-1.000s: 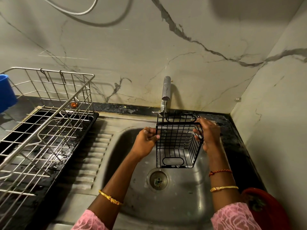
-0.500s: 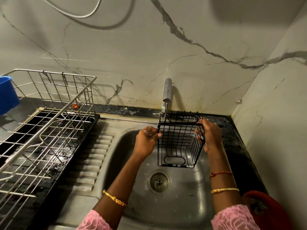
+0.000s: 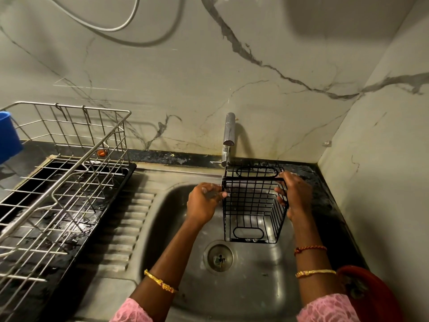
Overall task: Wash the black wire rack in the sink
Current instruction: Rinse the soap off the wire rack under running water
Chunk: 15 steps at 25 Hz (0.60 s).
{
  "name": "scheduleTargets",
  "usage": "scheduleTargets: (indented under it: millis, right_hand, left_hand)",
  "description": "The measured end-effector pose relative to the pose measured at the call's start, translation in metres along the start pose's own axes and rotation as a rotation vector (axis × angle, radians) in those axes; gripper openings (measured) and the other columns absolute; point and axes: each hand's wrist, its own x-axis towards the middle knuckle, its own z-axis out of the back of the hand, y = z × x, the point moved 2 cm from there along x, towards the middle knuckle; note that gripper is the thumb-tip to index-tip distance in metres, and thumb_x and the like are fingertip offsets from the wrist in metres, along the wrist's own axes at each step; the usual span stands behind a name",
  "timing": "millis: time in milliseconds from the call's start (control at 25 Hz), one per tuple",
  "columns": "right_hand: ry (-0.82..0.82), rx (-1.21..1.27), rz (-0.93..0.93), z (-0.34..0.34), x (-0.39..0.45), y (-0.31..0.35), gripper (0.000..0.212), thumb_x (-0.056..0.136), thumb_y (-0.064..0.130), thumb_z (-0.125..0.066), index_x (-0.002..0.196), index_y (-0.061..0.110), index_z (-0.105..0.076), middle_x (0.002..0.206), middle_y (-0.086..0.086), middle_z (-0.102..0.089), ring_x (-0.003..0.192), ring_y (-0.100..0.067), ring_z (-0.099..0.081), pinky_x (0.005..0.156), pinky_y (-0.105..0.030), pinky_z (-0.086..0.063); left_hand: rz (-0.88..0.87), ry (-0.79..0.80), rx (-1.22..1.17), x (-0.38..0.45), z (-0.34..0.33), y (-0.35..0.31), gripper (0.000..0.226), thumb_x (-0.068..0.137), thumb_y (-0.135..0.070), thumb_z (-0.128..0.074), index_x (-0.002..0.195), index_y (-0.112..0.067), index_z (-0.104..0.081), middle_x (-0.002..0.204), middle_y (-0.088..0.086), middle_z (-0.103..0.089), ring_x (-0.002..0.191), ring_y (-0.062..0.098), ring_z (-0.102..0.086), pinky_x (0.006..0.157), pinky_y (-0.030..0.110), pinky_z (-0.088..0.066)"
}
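Holding black rectangular wire rack (image 3: 253, 205) over steel sink (image 3: 255, 287), open mouth facing camera, long axis vertical; left hand (image 3: 204, 201) grip pinching left edge, right hand (image 3: 294, 194) curled round right edge.

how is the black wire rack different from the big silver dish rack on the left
The black wire rack is small, dark and held over the sink by both hands; the silver dish rack is far larger, pale metal, and sits untouched on a black tray beside the basin. Both are open wire grids.

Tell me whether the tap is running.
Running: a thin stream falls from the tap onto the black wire rack, near the left hand.
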Motion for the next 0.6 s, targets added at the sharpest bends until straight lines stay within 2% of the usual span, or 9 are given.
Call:
scheduleTargets:
  millis: [120, 400, 520, 600]
  right_hand:
    - [-0.002, -0.007, -0.001, -0.0012, -0.0019, -0.0013, 0.012, 0.084, 0.027, -0.059, 0.075, 0.022, -0.065, 0.080, -0.001, -0.067, 0.065, -0.015, -0.060, 0.048, -0.023, -0.039]
    - [0.005, 0.011, -0.010, -0.0042, -0.0072, -0.0012, 0.015, 0.086, 0.026, -0.058, 0.073, 0.021, -0.064, 0.075, 0.000, -0.065, 0.062, -0.014, -0.059, 0.047, -0.024, -0.038]
    - [-0.006, 0.025, -0.019, -0.0031, -0.0059, -0.0024, 0.016, 0.084, 0.026, -0.059, 0.071, 0.020, -0.064, 0.071, 0.001, -0.064, 0.061, -0.015, -0.058, 0.047, -0.024, -0.037]
    - [-0.013, 0.022, -0.023, -0.0012, -0.0055, -0.0034, 0.016, 0.085, 0.028, -0.059, 0.071, 0.021, -0.064, 0.072, 0.001, -0.064, 0.060, -0.014, -0.057, 0.048, -0.024, -0.037]
  left_hand:
    - [0.012, -0.008, 0.037, -0.0029, 0.0033, 0.0003, 0.030, 0.077, -0.030, -0.075, 0.104, -0.018, -0.072, 0.106, -0.004, -0.069, 0.100, 0.011, -0.063, 0.096, 0.039, -0.050]
    - [0.019, -0.014, 0.051, -0.0071, 0.0077, 0.0032, 0.026, 0.073, -0.037, -0.076, 0.097, -0.025, -0.072, 0.107, -0.008, -0.069, 0.106, 0.013, -0.062, 0.101, 0.049, -0.044]
    - [0.018, -0.017, 0.062, -0.0090, 0.0083, -0.0019, 0.023, 0.077, -0.033, -0.075, 0.098, -0.024, -0.072, 0.109, -0.008, -0.068, 0.107, 0.011, -0.060, 0.104, 0.047, -0.041]
    - [0.024, -0.011, 0.073, -0.0092, 0.0079, -0.0022, 0.025, 0.079, -0.033, -0.073, 0.101, -0.021, -0.072, 0.112, -0.007, -0.068, 0.106, 0.007, -0.057, 0.101, 0.033, -0.041]
